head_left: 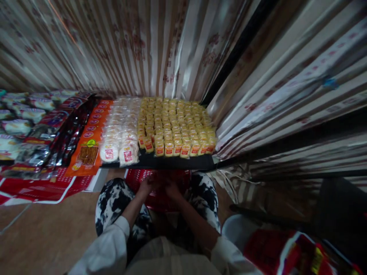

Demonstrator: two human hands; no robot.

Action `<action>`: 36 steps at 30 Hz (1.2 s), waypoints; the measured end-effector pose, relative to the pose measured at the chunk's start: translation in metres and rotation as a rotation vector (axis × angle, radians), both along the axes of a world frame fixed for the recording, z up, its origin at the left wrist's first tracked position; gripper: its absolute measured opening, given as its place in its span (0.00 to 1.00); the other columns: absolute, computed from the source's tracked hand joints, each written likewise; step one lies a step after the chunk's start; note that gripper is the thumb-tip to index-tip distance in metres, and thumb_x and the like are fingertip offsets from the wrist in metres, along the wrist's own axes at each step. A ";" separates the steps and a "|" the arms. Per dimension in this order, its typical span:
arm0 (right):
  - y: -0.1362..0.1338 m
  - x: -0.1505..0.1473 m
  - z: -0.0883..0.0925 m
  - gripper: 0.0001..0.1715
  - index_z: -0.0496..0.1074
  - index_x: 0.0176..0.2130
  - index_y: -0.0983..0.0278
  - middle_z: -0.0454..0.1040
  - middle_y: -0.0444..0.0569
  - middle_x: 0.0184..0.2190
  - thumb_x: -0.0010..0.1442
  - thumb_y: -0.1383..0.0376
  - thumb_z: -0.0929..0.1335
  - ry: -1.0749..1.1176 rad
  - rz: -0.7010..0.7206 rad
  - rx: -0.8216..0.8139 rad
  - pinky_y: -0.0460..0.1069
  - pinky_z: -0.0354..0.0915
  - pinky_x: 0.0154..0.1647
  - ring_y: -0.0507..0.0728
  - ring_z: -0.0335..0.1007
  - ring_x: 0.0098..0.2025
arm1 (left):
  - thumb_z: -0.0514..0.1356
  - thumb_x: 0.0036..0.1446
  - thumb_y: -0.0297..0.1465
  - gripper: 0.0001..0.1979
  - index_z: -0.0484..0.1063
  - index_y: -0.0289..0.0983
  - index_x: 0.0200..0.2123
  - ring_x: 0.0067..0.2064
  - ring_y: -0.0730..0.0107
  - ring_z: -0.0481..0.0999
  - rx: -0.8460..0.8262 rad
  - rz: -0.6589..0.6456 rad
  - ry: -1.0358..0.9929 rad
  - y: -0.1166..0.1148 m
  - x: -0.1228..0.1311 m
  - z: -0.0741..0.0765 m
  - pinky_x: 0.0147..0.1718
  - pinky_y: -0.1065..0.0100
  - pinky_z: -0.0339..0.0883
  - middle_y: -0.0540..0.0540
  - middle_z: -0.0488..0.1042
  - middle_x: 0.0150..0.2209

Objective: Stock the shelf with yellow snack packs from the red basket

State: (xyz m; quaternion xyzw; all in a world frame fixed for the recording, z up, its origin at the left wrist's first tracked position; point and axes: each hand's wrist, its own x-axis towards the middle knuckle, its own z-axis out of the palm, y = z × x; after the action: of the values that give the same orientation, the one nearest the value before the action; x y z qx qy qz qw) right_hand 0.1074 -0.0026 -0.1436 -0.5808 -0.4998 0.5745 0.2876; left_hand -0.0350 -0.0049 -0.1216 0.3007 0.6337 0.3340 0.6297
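Observation:
Between my knees stands a red plastic basket [185, 179] with a perforated wall. Both hands reach over it, under the shelf's front edge. My left hand [147, 185] is at the basket's left side and my right hand [172, 188] is just to the right of it. Shadow and blur hide the fingers of both, and I cannot make out anything held. Straight ahead on the black shelf [177, 164] stand rows of small yellow wrapped packets [174, 130]. To their left lie stacks of round white wrapped cakes [119, 133].
Further left are an orange snack bag [91, 143], dark red packs [54, 130] and white-green packs [20, 118]. A striped curtain [160, 46] closes off the back and right. Red bags [275, 252] lie low at the right, and a red sheet [43, 189] hangs at the left.

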 end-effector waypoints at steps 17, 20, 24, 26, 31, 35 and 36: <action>-0.015 0.000 0.078 0.20 0.73 0.42 0.63 0.75 0.48 0.40 0.48 0.67 0.65 0.104 0.060 0.193 0.53 0.64 0.46 0.56 0.70 0.41 | 0.61 0.37 0.27 0.15 0.73 0.32 0.34 0.29 0.69 0.75 0.061 0.167 -0.317 -0.035 -0.025 0.101 0.31 0.70 0.66 0.45 0.77 0.29; -0.016 0.001 0.083 0.22 0.71 0.45 0.63 0.75 0.47 0.38 0.48 0.66 0.64 0.138 0.089 0.151 0.50 0.66 0.40 0.54 0.71 0.35 | 0.62 0.36 0.27 0.15 0.74 0.31 0.33 0.34 0.67 0.76 0.083 0.174 -0.400 -0.039 -0.030 0.112 0.36 0.70 0.66 0.42 0.78 0.33; -0.015 -0.003 0.086 0.23 0.71 0.43 0.64 0.75 0.47 0.35 0.45 0.63 0.67 0.259 0.068 0.116 0.49 0.66 0.38 0.54 0.71 0.35 | 0.65 0.35 0.25 0.20 0.74 0.31 0.38 0.43 0.63 0.75 0.118 0.129 -0.524 -0.045 -0.035 0.122 0.45 0.68 0.65 0.40 0.77 0.39; -0.015 -0.006 0.087 0.23 0.71 0.43 0.64 0.76 0.46 0.33 0.45 0.62 0.68 0.262 0.068 0.086 0.49 0.66 0.37 0.54 0.72 0.35 | 0.67 0.35 0.26 0.21 0.73 0.31 0.38 0.43 0.64 0.75 0.118 0.133 -0.510 -0.047 -0.036 0.122 0.46 0.68 0.65 0.40 0.77 0.40; -0.015 -0.015 0.087 0.20 0.73 0.37 0.63 0.76 0.47 0.32 0.43 0.56 0.70 0.270 0.003 0.075 0.50 0.66 0.36 0.55 0.72 0.33 | 0.67 0.41 0.38 0.20 0.73 0.31 0.36 0.33 0.69 0.76 0.112 0.133 -0.361 -0.049 -0.040 0.114 0.33 0.71 0.68 0.40 0.77 0.35; -0.018 -0.024 0.085 0.20 0.73 0.34 0.62 0.76 0.46 0.30 0.43 0.52 0.70 0.283 -0.020 0.042 0.49 0.66 0.33 0.55 0.71 0.30 | 0.64 0.43 0.47 0.24 0.72 0.31 0.34 0.22 0.76 0.70 0.180 0.115 -0.203 -0.050 -0.046 0.111 0.17 0.77 0.56 0.47 0.74 0.23; -0.019 -0.026 0.085 0.20 0.72 0.34 0.62 0.76 0.46 0.29 0.43 0.52 0.70 0.285 -0.022 0.032 0.49 0.66 0.31 0.55 0.71 0.29 | 0.64 0.42 0.47 0.24 0.72 0.32 0.34 0.21 0.77 0.68 0.196 0.117 -0.183 -0.050 -0.048 0.111 0.17 0.77 0.55 0.49 0.72 0.21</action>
State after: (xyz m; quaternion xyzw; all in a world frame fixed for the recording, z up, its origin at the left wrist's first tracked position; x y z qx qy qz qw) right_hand 0.0810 -0.0216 -0.0586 -0.4941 -0.4565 0.6399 0.3714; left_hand -0.0825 -0.0553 -0.0107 0.2918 0.5543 0.4564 0.6319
